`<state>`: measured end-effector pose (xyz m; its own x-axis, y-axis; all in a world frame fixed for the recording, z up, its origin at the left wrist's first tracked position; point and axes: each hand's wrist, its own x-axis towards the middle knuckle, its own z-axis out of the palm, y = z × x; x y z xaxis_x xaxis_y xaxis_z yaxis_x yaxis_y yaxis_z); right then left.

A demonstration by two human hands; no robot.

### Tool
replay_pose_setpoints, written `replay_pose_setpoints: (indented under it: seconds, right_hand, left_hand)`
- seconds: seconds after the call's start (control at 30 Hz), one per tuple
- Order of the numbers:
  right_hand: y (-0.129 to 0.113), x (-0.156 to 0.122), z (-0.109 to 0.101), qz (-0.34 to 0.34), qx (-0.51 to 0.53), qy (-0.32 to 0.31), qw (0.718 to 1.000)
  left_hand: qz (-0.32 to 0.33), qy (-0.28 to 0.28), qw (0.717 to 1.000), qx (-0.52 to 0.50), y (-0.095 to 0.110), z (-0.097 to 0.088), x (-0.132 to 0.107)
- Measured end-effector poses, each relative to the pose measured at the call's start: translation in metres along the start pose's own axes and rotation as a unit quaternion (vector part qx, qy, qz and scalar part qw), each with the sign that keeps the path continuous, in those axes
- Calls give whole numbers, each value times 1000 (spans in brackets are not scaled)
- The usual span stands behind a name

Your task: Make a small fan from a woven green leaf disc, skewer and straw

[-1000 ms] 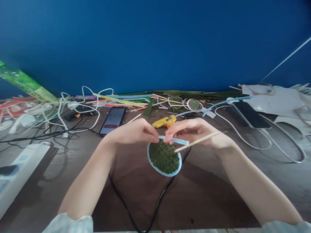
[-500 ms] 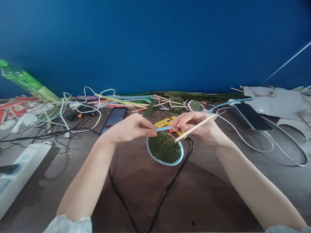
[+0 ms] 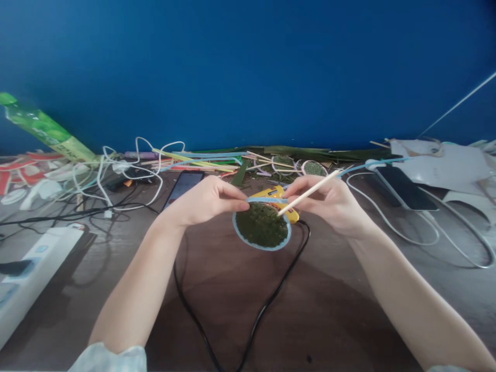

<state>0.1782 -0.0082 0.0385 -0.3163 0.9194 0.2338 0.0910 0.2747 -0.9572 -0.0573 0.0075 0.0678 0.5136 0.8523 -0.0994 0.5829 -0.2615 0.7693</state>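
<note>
A round dark-green disc (image 3: 261, 227) with a light-blue fuzzy edge is held above the table. My left hand (image 3: 211, 201) is closed, thumb and fingers pinching the disc's upper left rim. From there a light-blue strip (image 3: 267, 199) runs along the top edge to my right hand (image 3: 323, 199), whose fingers are pinched on it. A pale wooden stick (image 3: 310, 192) slants across the right fingers, its lower end against the disc; whether the hand grips it, I cannot tell. Behind the disc lies a yellow glue gun (image 3: 271, 192), partly hidden.
A black cord (image 3: 267, 305) loops over the table below my hands. A phone (image 3: 184, 186) and tangled white cables (image 3: 101, 181) lie left, with a power strip (image 3: 39, 268) nearer. Another phone (image 3: 405, 187) lies right. Sticks and smaller green discs (image 3: 313, 168) line the blue wall (image 3: 248, 72).
The disc has risen slightly and tilted. My right hand has slid rightward along the strip, which now lies along the disc's top edge. My left hand has barely moved.
</note>
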Motion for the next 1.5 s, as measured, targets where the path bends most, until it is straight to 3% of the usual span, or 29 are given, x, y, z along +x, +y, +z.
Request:
replay_pose_setpoints:
  seconds: [0.67,1.1,1.3,1.5]
  right_hand:
    - [-7,-3,-3,-7,-20,-69,997]
    - [-5,-4,-2,8,-49,-58,997]
    - [-8,-4,1,-35,-123,-23,992]
    - [-7,-5,6,-131,-237,16,963]
  left_hand:
    - [-1,12,1000,10,1,0,0]
    - [7,39,999,-4,3,1,0]
    - [-4,53,998,-18,3,1,0]
    - [-23,91,995,-29,7,4,1]
